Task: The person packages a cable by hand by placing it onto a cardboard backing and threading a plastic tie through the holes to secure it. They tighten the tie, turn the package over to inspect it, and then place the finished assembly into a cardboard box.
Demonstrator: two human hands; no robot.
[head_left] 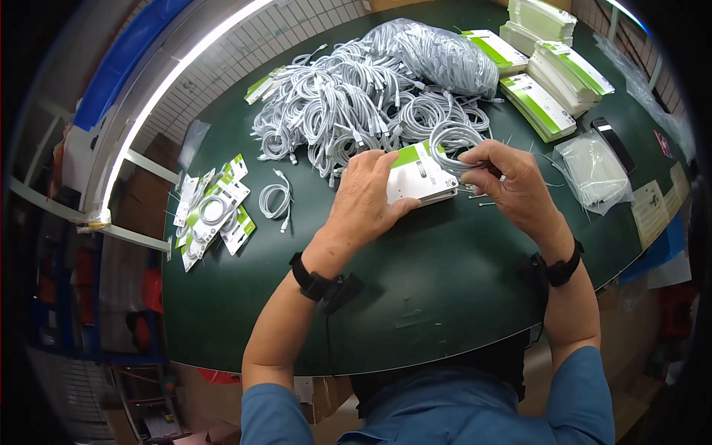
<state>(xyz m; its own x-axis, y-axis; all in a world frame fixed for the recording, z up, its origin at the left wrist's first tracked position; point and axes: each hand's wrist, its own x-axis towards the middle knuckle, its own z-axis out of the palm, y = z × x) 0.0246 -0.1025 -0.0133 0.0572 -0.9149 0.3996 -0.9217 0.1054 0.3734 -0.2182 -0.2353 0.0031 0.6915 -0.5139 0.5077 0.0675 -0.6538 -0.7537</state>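
Observation:
Between the fingers and thumb of my right hand (510,176) is a coiled grey cable (449,142), pinched at its near right side. The coil hangs over the right part of a small stack of white and green cards (421,182) on the table. My left hand (365,194) rests against the left side of that stack, its fingers over the edge and its thumb stretched along the near side. Just beyond both hands lies a big heap of coiled grey cables (326,104). A single coiled cable (276,199) lies apart, left of my left hand.
Cards with cables attached (215,211) lie piled at the left. Stacks of cards (545,104) stand at the far right, near a clear bag of thin white ties (593,170) and a black strap-like object (614,144). A plastic bag of cables (437,55) tops the heap.

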